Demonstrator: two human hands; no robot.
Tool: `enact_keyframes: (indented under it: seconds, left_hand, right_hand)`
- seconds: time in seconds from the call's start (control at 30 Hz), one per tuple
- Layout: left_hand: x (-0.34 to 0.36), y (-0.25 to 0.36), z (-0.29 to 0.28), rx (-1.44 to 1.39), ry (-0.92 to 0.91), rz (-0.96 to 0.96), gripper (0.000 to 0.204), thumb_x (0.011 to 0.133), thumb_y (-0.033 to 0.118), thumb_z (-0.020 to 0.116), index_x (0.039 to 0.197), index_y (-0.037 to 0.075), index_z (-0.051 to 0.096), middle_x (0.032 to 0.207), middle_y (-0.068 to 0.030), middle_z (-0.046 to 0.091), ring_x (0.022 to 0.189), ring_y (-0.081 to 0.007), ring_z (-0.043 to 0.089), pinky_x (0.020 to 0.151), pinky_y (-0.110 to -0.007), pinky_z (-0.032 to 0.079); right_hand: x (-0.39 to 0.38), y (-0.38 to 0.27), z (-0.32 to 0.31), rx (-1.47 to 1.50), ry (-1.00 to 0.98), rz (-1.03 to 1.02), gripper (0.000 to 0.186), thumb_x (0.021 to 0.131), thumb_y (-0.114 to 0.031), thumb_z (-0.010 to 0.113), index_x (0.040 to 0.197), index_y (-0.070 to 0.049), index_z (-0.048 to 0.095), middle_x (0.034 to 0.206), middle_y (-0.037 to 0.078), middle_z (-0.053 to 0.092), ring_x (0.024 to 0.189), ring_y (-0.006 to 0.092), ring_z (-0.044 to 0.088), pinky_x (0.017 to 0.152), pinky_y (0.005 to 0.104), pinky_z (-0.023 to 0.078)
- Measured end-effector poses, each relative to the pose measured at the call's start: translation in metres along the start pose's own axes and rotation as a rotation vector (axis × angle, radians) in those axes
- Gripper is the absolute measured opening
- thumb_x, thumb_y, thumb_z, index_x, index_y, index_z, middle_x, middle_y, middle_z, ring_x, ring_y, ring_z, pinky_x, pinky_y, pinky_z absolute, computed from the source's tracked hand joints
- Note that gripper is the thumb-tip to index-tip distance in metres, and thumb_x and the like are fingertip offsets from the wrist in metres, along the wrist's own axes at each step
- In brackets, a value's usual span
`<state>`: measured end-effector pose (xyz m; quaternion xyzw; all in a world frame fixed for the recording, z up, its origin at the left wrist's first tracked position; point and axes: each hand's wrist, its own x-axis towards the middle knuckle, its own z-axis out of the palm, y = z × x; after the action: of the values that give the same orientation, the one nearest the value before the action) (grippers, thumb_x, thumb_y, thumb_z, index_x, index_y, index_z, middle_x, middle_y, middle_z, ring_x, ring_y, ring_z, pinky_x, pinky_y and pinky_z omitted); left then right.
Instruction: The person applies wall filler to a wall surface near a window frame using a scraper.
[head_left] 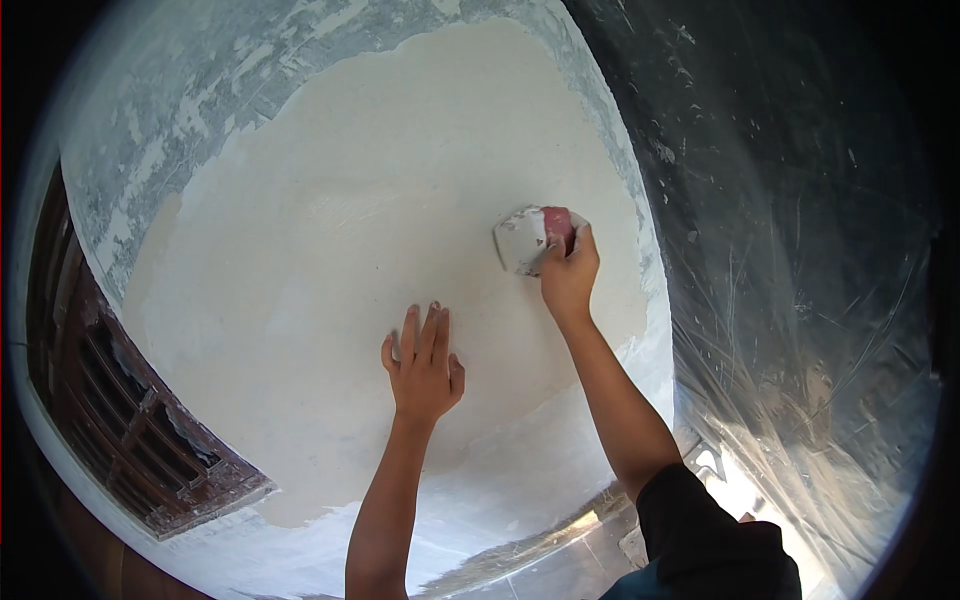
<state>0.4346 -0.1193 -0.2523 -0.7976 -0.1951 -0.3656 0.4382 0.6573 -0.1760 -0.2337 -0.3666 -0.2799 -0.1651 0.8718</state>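
Observation:
A broad patch of cream-white filler (300, 230) covers most of the wall in front of me. My right hand (570, 272) grips a wide putty knife (522, 240) by its reddish back part, thumb on the near side. The blade is smeared white and lies against the filler, or very close to it. Lower and to the left, my left hand (425, 370) is open, its fingers stretched upward and apart on the filler. Nothing is in it.
Grey, patchy wall (190, 110) borders the filler above and left. A brown wooden lattice window (130, 400) is set at the left. Dark plastic sheeting (790, 220) hangs along the right side. Below, grey floor tiles (565, 572) show beside the wall's foot.

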Motion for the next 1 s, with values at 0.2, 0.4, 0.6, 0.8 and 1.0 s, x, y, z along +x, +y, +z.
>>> enact_keyframes:
  seconds: [0.2, 0.4, 0.6, 0.8, 1.0]
  left_hand:
    - [0.003, 0.002, -0.004, -0.024, 0.011, -0.019, 0.06, 0.075, 0.018, 0.05, 0.134, 0.009, 0.052, 0.14, -0.0026, 0.05, 0.137, -0.0241, 0.036, 0.11, -0.048, 0.014]
    - [-0.001, -0.002, -0.001, -0.01, -0.006, 0.012, 0.062, 0.077, 0.021, 0.05, 0.138, 0.009, 0.047, 0.142, -0.0036, 0.048, 0.138, -0.0258, 0.033, 0.108, -0.05, 0.015]
    - [0.0, -0.004, -0.002, -0.007, -0.008, 0.011, 0.063, 0.078, 0.021, 0.05, 0.139, 0.009, 0.046, 0.142, -0.0043, 0.048, 0.138, -0.026, 0.032, 0.108, -0.049, 0.014]
    - [0.002, 0.002, -0.001, -0.013, 0.039, 0.008, 0.057, 0.077, 0.02, 0.048, 0.133, 0.009, 0.054, 0.137, -0.0025, 0.052, 0.136, -0.0236, 0.037, 0.11, -0.048, 0.014]
    - [-0.001, -0.005, -0.003, -0.014, 0.015, 0.019, 0.062, 0.079, 0.021, 0.049, 0.139, 0.008, 0.047, 0.142, -0.0048, 0.048, 0.138, -0.0264, 0.033, 0.109, -0.05, 0.014]
  right_hand:
    - [0.016, 0.007, 0.008, -0.186, 0.051, -0.071, 0.027, 0.08, 0.01, 0.049, 0.105, 0.007, 0.056, 0.098, 0.023, 0.06, 0.089, 0.0401, 0.06, 0.08, 0.042, 0.048]
    - [-0.017, -0.017, 0.018, -0.046, -0.258, -0.212, 0.03, 0.078, 0.012, 0.05, 0.106, 0.005, 0.057, 0.095, 0.023, 0.06, 0.089, 0.0395, 0.061, 0.079, 0.0412, 0.048]
    - [0.024, -0.001, -0.007, -0.137, 0.248, -0.004, 0.029, 0.079, 0.011, 0.047, 0.105, 0.006, 0.057, 0.096, 0.021, 0.061, 0.088, 0.0358, 0.061, 0.081, 0.0401, 0.048]
    - [-0.01, -0.006, 0.017, -0.091, -0.199, -0.132, 0.026, 0.08, 0.009, 0.049, 0.104, 0.006, 0.058, 0.097, 0.024, 0.061, 0.091, 0.0398, 0.06, 0.08, 0.0407, 0.048]
    - [0.012, -0.011, -0.011, 0.011, 0.165, 0.115, 0.025, 0.082, 0.009, 0.05, 0.105, 0.007, 0.056, 0.095, 0.023, 0.063, 0.087, 0.0381, 0.062, 0.081, 0.0384, 0.048]
